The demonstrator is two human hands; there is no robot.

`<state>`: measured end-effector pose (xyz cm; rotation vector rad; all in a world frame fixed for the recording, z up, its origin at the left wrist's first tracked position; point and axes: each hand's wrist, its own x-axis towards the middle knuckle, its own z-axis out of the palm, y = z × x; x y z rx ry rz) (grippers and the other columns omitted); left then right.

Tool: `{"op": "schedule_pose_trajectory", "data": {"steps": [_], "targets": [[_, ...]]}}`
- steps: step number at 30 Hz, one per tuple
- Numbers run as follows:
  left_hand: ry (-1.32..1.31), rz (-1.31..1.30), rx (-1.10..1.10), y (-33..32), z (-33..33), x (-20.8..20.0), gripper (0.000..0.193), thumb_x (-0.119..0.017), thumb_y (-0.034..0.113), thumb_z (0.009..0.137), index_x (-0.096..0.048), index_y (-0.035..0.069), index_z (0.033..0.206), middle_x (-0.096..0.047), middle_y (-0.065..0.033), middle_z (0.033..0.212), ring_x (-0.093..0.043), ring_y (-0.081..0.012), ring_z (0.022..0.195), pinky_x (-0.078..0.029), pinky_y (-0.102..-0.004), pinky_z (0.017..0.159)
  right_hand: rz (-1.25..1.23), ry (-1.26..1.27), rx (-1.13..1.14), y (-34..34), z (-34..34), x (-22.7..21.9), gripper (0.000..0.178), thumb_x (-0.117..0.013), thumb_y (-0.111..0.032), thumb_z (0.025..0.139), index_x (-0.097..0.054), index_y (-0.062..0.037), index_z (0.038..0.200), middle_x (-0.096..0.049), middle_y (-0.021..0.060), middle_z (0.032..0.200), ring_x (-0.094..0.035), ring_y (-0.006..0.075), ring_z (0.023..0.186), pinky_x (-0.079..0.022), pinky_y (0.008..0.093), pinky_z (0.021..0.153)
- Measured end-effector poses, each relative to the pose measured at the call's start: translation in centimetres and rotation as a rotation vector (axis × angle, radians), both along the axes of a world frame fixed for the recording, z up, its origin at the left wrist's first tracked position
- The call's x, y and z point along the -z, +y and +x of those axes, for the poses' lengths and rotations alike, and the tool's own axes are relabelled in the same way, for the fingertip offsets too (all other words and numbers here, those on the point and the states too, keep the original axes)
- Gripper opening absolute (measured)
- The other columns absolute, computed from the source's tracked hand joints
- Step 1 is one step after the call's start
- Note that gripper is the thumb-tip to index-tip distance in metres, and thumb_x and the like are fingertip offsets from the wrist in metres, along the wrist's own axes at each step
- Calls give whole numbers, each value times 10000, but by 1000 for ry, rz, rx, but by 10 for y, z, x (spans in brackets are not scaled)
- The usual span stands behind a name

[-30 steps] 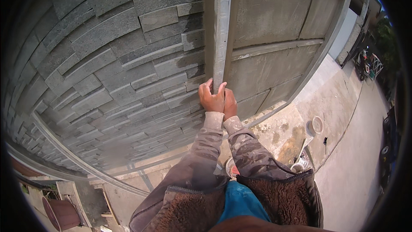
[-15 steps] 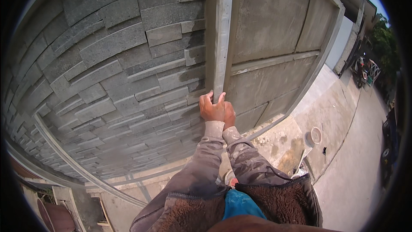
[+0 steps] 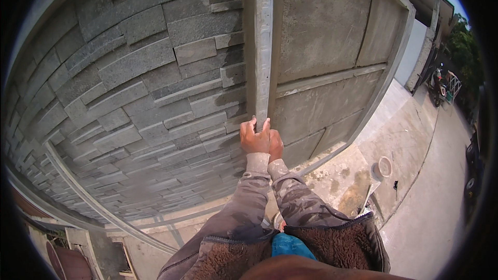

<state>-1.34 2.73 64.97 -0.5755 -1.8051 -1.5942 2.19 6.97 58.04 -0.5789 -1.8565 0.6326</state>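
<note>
Grey-brown jacket (image 3: 236, 210) with blotchy sleeves (image 3: 306, 202), paler cuffs (image 3: 258, 163), brown fleecy lining (image 3: 332, 242), blue cloth (image 3: 291, 247) beneath

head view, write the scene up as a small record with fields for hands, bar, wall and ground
left hand: grips the lower visible part of a long straight grey metal-looking bar
right hand: close beside the left one, its grip hidden
bar: runs up from the hands to the picture's top edge
wall left of bar: rectangular grey stone-like tiles
wall right of bar: flat grey-brown concrete-like panels
ground: round pale bucket on light concrete paving, at right
</note>
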Motion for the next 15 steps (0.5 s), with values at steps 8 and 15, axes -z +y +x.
{"op": "schedule_pose_trajectory", "data": {"steps": [8,15], "targets": [[-64,11,40,-6,6,-5,407,-930,192,719,-712,1,1004,-655,-88,952,-687,-237,839,-578,-363,736,-35,27,-23,-5,1,2,208,-737,-110,847,-579,-70,977,-616,122,951,-657,358,889,-512,470,719],[-69,10,39,-7,9,-9,424,-928,223,723,-702,8,1010,-655,-93,963,-687,-257,854,-571,-387,753,-73,24,7,-4,-4,11,227,-753,-124,841,-589,-78,991,-624,119,969,-666,356,913,-527,470,750]]}}
